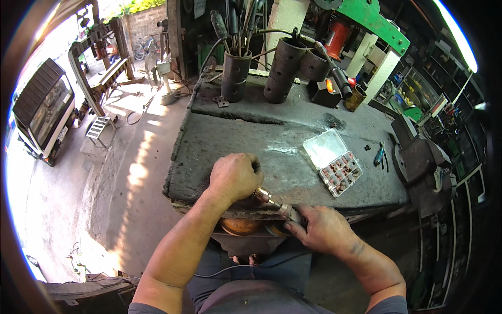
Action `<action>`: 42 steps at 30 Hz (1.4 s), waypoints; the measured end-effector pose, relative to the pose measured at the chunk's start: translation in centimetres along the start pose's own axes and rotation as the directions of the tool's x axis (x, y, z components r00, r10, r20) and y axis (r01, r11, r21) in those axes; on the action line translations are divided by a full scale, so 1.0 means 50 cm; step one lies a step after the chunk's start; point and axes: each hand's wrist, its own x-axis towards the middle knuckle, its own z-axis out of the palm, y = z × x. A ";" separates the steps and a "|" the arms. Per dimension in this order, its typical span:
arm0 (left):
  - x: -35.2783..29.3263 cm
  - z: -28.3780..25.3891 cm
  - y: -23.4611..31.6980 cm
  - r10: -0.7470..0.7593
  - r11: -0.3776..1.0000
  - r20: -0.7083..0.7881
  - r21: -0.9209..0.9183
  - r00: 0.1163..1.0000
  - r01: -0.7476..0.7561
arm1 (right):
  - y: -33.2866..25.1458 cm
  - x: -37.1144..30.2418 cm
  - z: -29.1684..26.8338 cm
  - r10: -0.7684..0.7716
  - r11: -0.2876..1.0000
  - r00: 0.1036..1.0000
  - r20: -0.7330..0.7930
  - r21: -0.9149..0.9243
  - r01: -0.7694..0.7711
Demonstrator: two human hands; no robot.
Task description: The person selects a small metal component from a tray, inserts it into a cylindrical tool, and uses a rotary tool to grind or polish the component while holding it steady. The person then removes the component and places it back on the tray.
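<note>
My left hand (235, 178) is closed in a fist over the front edge of the workbench. It grips a small brass-coloured metal part (261, 194) that shows below its fingers; the rest of the part is hidden. From the other side my right hand (325, 228) wraps round a slim rotary grinder (286, 211) with a metal nose. The grinder's thin bit points left and meets, or nearly meets, the brass part; I cannot tell which. Beyond my right hand lies an open clear compartment box (341, 177) with several small reddish-brown pieces in it.
The workbench (230, 138) has a dark, worn top. Dark metal tube holders (237, 76) with rods and tools stand at the back. Blue-handled pliers (379, 155) lie at the right, near a bench vise or machine (424, 165). A thin grey cord (225, 271) crosses my lap.
</note>
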 end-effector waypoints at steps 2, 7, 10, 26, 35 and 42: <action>-0.006 0.001 -0.003 0.027 1.000 -0.021 -0.003 0.999 -0.028 | 0.002 0.001 -0.005 0.038 0.999 0.999 -0.013 0.000 -0.038; -0.023 0.002 -0.011 0.090 0.994 -0.085 -0.055 0.992 -0.095 | -0.004 -0.001 -0.012 0.014 1.000 1.000 0.004 0.010 -0.014; -0.026 0.003 -0.013 0.085 0.994 -0.089 -0.056 0.992 -0.090 | -0.006 0.001 -0.015 0.060 0.998 0.997 0.039 0.002 -0.060; -0.032 0.008 -0.018 0.115 0.989 -0.144 -0.075 0.983 -0.127 | -0.011 0.000 -0.016 0.029 0.999 0.999 0.046 0.031 -0.030; -0.033 0.013 -0.023 0.145 0.983 -0.179 -0.088 0.973 -0.162 | -0.008 0.001 -0.019 0.002 1.000 1.000 -0.020 -0.013 -0.002; -0.034 0.012 -0.024 0.156 0.983 -0.184 -0.070 0.971 -0.171 | -0.009 0.002 -0.021 0.011 0.999 1.000 0.023 -0.033 -0.010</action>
